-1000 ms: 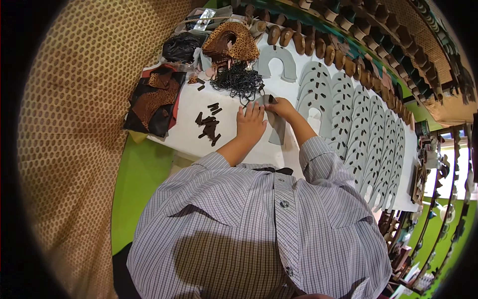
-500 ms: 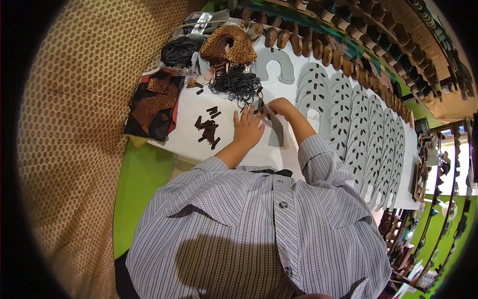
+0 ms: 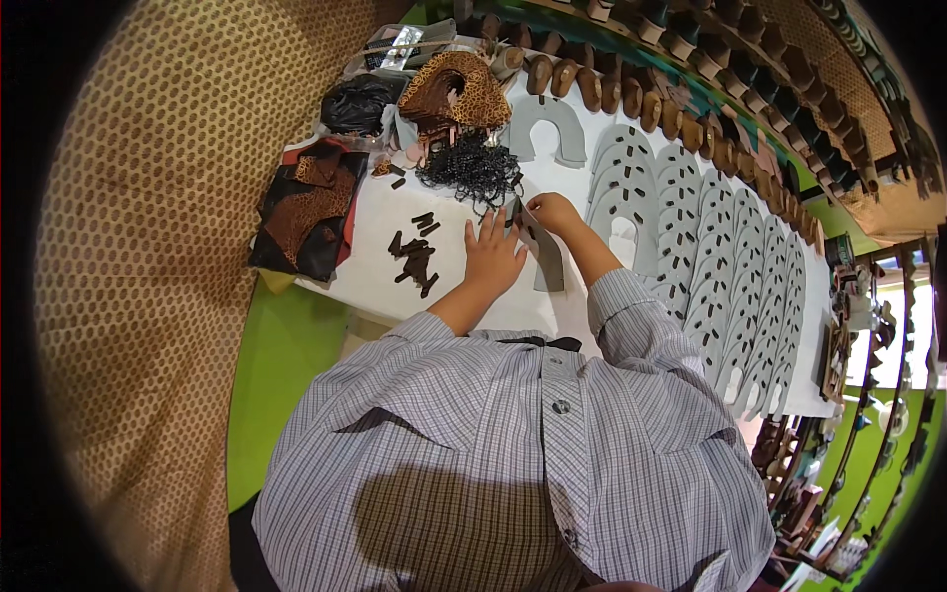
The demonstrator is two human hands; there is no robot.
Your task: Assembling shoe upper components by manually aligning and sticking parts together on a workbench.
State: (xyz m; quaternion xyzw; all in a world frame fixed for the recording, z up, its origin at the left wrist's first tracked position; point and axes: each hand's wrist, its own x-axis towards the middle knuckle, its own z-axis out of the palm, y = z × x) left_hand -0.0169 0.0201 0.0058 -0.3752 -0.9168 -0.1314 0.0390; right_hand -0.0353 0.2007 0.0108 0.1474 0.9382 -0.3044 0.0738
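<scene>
A grey curved cut piece (image 3: 548,259) lies on the white table in front of me, partly covered by my hands. My left hand (image 3: 493,260) rests flat with its fingers spread, the fingertips at the piece's far left end. Close by on the right, my right hand (image 3: 555,213) is closed in a pinch above the piece; whatever it holds is too small to tell. Left of my left hand is a loose heap of short dark brown strips (image 3: 416,264). A tangle of thin black cord (image 3: 468,168) sits just beyond my left fingertips.
Rows of overlapping grey U-shaped pieces (image 3: 621,179) with small dark tabs cover the table's right side. Leopard-print pieces (image 3: 483,79) are stacked at the back, beside a black plastic bag (image 3: 352,105). Brown shoe lasts (image 3: 631,97) line the far edge. Dark folded material (image 3: 281,229) lies at the left.
My right hand has shifted slightly over the grey piece and its fingers have turned a little. My left hand stays spread in nearly the same place.
</scene>
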